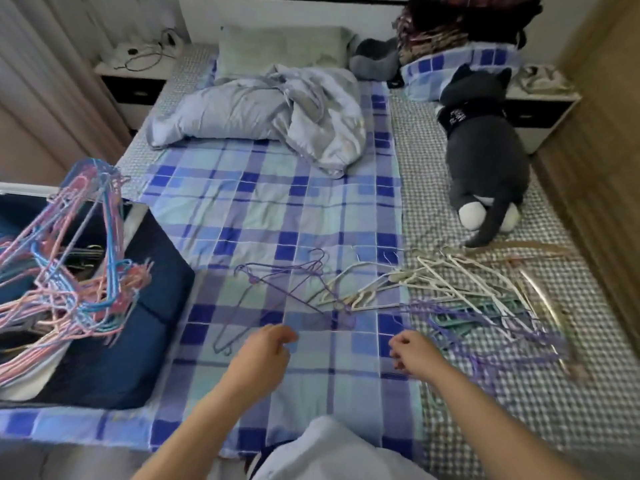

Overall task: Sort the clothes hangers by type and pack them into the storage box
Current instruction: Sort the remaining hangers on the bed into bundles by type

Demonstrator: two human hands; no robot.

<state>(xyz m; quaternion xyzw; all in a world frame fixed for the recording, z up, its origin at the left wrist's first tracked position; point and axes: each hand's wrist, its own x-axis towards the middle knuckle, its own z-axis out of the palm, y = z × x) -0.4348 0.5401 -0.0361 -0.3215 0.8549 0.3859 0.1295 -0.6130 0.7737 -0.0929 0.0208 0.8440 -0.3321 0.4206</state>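
Two bare hands reached out over a bed covered with a blue and teal plaid sheet (pixel 263 202). The left hand (pixel 265 351) hovered with its fingers loosely curled and thumb and fingertips drawn near each other; it had hold of nothing that could be seen. The right hand (pixel 414 353) was curled at the near end of a blurred bundle of purple wire hangers (pixel 485 327), which fanned out to its right over a grey checked sheet (pixel 519 393); whether its fingers actually gripped them could not be told.

Just beyond the left hand, a few loose purple wire hangers (pixel 277 282) lay flat on the plaid sheet. To their right a heap of white plastic hangers (pixel 426 278) sprawled across the seam between the two sheets, with some green plastic hangers (pixel 478 317) partly under them and the purple bundle. Farther right lay a pale gold hanger (pixel 540 296).

At the left edge stood a dark blue fabric storage box (pixel 138 341), open on top. A thick tangle of pink, blue and orange wire hangers (pixel 69 258) stuck up out of it and spilled over its near side.

Farther up the bed lay a crumpled light blue quilt (pixel 263 112), and a grey and white plush cat (pixel 485 150) lay on the checked sheet.
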